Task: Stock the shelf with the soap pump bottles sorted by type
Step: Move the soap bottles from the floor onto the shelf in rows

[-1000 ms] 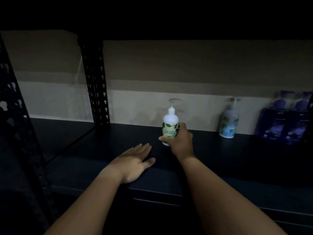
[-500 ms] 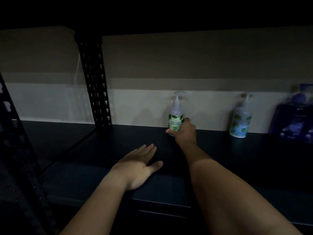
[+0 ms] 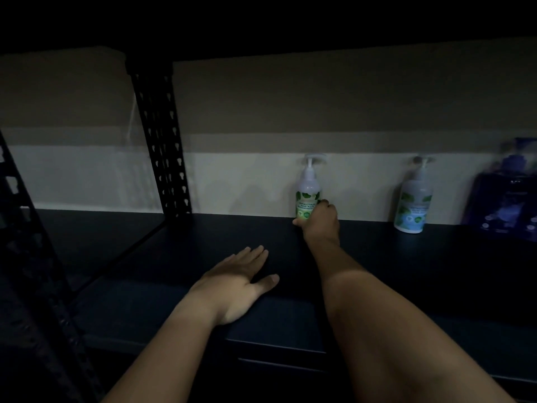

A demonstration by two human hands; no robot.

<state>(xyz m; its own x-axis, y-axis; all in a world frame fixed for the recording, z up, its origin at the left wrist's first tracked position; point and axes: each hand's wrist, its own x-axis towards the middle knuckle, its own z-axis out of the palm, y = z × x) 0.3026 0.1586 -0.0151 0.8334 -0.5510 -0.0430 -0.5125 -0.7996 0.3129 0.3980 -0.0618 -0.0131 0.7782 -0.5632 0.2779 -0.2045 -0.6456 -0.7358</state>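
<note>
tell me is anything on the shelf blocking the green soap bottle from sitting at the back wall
Nothing visible does. The green-label bottle stands upright near the back wall, gripped low by the right hand; the blue-label bottle stands well to its right.

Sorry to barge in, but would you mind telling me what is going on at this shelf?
A person is stocking a dark shelf with soap pump bottles. The right hand grips a green-label bottle standing upright at the back, by the wall. The left hand rests flat on the shelf near the front. Further right stand a blue-label bottle and, at the picture's edge, purple bottles, apart from each other.
</note>
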